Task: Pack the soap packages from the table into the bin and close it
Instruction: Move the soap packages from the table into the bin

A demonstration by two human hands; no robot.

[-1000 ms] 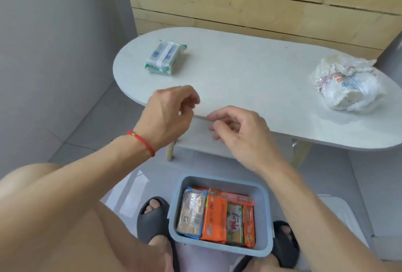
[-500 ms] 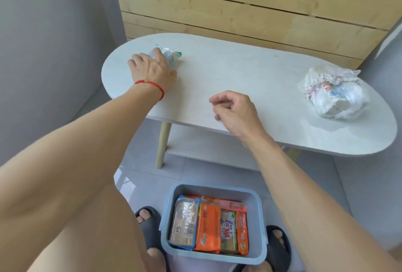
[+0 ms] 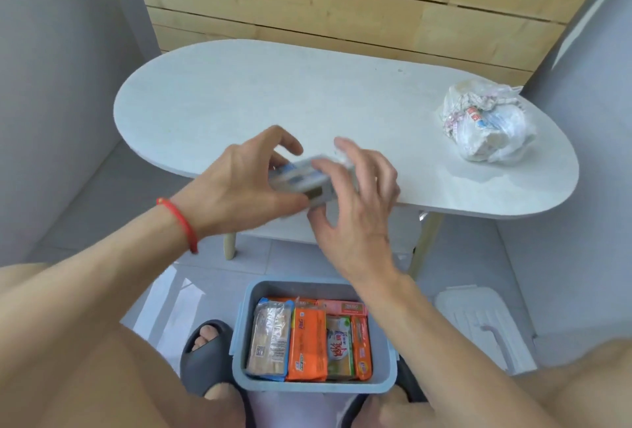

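A white and blue soap package [image 3: 301, 178] hangs in the air at the table's front edge, blurred by motion. My left hand [image 3: 239, 188], with a red string on the wrist, grips its left end. My right hand [image 3: 355, 195] has its thumb and fingers round the right end. Below on the floor, between my feet, the blue-grey bin [image 3: 241, 352] stands open. Several soap packages [image 3: 307, 342] lie side by side in it: a clear one, orange ones and a green-white one. The bin's white lid [image 3: 478, 325] lies on the floor at the right.
The white oval table [image 3: 307, 95] holds a crumpled plastic bag [image 3: 485, 123] at its right end. A lower shelf and pale wooden legs [image 3: 229, 249] sit under it. A wooden plank wall stands behind, grey walls at both sides. My feet in dark slippers [image 3: 201, 355] flank the bin.
My left hand took the soap package from the table's far left and brought it back to the front edge. My right hand rose from the table edge and took hold of its other end.
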